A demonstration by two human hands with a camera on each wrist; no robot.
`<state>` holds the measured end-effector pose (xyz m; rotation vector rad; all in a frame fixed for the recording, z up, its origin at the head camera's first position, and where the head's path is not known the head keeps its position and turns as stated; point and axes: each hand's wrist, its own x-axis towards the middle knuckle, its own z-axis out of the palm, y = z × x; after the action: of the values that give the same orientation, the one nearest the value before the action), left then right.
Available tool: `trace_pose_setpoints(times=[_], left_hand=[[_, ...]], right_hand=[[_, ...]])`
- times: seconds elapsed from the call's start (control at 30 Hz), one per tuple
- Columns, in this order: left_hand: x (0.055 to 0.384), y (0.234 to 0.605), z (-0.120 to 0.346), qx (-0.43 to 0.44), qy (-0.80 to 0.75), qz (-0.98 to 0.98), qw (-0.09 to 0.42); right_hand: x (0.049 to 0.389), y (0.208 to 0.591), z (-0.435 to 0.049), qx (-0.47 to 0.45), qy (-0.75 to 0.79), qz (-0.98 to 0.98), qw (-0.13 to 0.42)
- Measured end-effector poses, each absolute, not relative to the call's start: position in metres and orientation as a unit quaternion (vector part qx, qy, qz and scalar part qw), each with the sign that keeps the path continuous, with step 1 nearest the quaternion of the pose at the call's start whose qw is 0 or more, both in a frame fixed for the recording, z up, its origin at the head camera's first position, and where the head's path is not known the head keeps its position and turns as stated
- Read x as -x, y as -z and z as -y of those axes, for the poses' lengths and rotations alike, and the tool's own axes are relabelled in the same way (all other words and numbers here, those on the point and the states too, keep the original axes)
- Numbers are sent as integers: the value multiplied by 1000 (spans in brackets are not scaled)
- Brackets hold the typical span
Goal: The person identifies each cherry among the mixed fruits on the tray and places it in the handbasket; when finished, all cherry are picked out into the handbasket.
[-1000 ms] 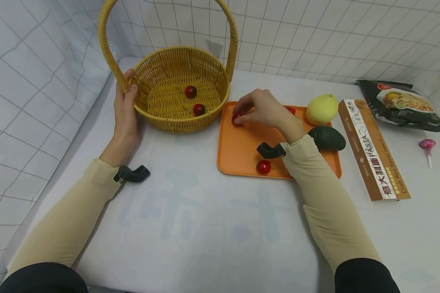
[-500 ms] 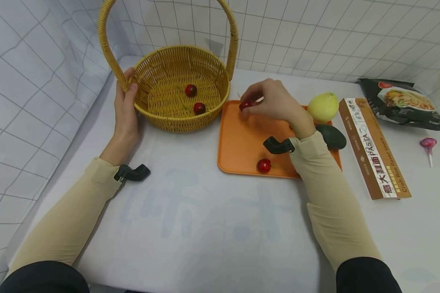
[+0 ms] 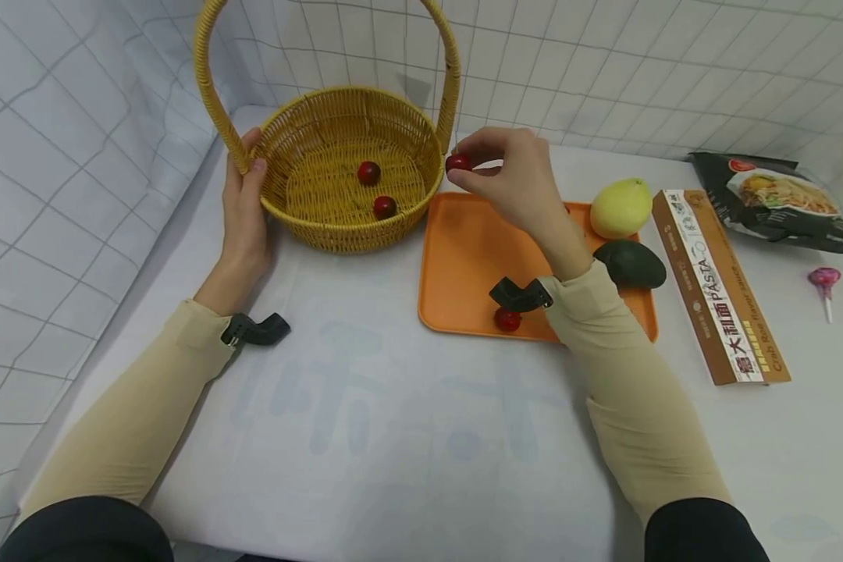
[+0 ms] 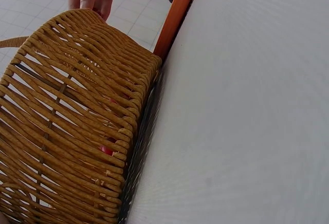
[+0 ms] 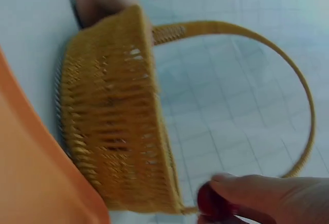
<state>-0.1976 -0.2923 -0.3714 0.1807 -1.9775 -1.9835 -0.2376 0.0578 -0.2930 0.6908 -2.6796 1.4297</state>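
A yellow wicker basket (image 3: 351, 238) with a tall arched handle stands at the back left. Two dark red cherries, a far cherry (image 3: 368, 173) and a nearer cherry (image 3: 384, 207), lie inside it. My left hand (image 3: 242, 215) grips its left side where the handle meets the rim. Between thumb and fingers, my right hand (image 3: 516, 176) pinches another cherry (image 3: 457, 161) just outside the basket's right rim, above the far edge of an orange tray (image 3: 457, 273). One more cherry (image 3: 508, 320) sits near the tray's front edge, partly hidden by the wrist camera.
On the tray's right side are a yellow-green pear (image 3: 620, 208) and a dark green avocado (image 3: 632, 264). Right of them lie a brown pasta box (image 3: 720, 289), a black noodle packet (image 3: 776, 203) and a pink lollipop (image 3: 825, 279). Gridded white cloth rises behind the table.
My right hand has lifted the cherry off the tray and carried it up and towards the basket's right rim. The left hand stays at the basket's left side.
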Motion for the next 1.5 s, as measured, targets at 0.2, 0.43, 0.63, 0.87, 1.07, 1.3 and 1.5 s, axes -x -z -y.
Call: trace_pose_setpoints(times=[0.2, 0.43, 0.63, 0.87, 1.07, 1.3, 1.5], left_hand=[[198, 372, 293, -66, 696, 695, 168], [198, 371, 292, -66, 703, 687, 169], [198, 371, 291, -64, 707, 685, 166], [199, 371, 291, -61, 704, 688, 167], [199, 372, 291, -59, 700, 692, 168], [201, 372, 289, -60, 703, 690, 164], [199, 370, 291, -68, 701, 690, 167]], right_hand=[[232, 304, -36, -208, -485, 849, 39], [232, 311, -34, -208, -492, 843, 65], [234, 310, -40, -193, -487, 848, 79], [238, 303, -52, -192, -458, 866, 59], [245, 298, -73, -177, -432, 884, 39], [247, 291, -98, -147, -397, 905, 28], [242, 294, -114, -129, -376, 918, 7]])
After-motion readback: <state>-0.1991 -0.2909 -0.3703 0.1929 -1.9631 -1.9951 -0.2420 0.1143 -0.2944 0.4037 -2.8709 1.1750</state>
